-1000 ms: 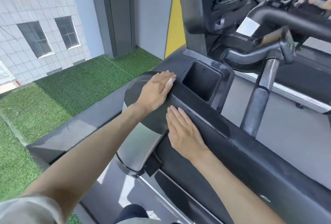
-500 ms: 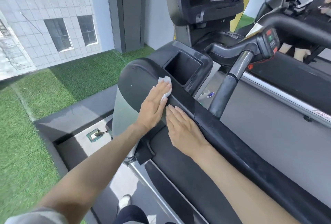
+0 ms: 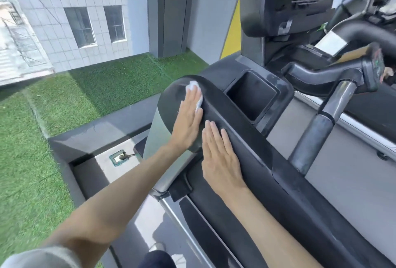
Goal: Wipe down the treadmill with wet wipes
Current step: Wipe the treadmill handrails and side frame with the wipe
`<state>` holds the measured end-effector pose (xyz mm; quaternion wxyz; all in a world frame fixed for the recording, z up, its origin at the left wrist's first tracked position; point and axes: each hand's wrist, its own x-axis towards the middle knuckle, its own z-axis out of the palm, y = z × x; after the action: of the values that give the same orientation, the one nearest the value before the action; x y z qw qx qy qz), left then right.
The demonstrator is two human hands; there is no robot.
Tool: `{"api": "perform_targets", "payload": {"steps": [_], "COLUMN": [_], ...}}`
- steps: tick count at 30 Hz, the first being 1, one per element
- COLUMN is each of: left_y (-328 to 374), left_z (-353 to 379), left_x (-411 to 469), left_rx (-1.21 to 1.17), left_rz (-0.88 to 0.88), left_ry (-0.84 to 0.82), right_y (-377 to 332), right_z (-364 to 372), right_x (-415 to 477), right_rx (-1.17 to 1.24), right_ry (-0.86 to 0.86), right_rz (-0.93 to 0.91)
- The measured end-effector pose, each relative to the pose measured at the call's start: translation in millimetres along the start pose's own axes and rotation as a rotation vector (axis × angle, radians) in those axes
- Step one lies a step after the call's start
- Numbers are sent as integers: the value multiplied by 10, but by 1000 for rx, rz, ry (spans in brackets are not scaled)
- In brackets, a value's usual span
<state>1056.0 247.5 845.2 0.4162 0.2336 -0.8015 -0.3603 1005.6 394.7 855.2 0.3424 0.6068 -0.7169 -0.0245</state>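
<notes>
The treadmill's [image 3: 300,199] black side arm runs lengthwise from lower right to a rounded end at upper left, beside a square recess [image 3: 250,96]. The right grip [image 3: 220,160] lies flat, fingers straight, on that arm. The left grip [image 3: 188,122], fingers straight and pointing away, presses a crumpled wet wipe [image 3: 192,86] against the rounded end.

Your left hand [image 3: 188,118] lies flat, fingers straight and together, just left of the cup well [image 3: 250,96], its fingertips pressing a wipe [image 3: 194,90]. Your left arm [image 3: 120,199] reaches to it from far below and left of the well, bare and nearly straight. Your right hand [image 3: 220,158] lies palm down, fingers straight, below and left of the well, close beside the left hand's heel. Its bare forearm [image 3: 278,225] runs off below the well.
</notes>
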Motion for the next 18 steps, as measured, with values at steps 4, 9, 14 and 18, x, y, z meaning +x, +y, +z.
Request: {"api": "perform_targets", "payload": {"steps": [4,9,14,18], "left_y": [-344,-362,-664,-687], "left_z": [-179,-175,-215,-278], "left_x": [242,231,147,212], "left_rx": [-1,-16,-25,-167], "left_rz": [-196,-124,-168,-434], "left_ry": [58,48,72,126], "right_y": [-179,-329,-322,-354], "right_z": [112,254,407,425], "right_x": [183,307,264,268], "right_rx": [-23,-72,-167,-169], "right_ry": [-16,-22,-46,-30], "right_rz": [4,1,-28,4]}}
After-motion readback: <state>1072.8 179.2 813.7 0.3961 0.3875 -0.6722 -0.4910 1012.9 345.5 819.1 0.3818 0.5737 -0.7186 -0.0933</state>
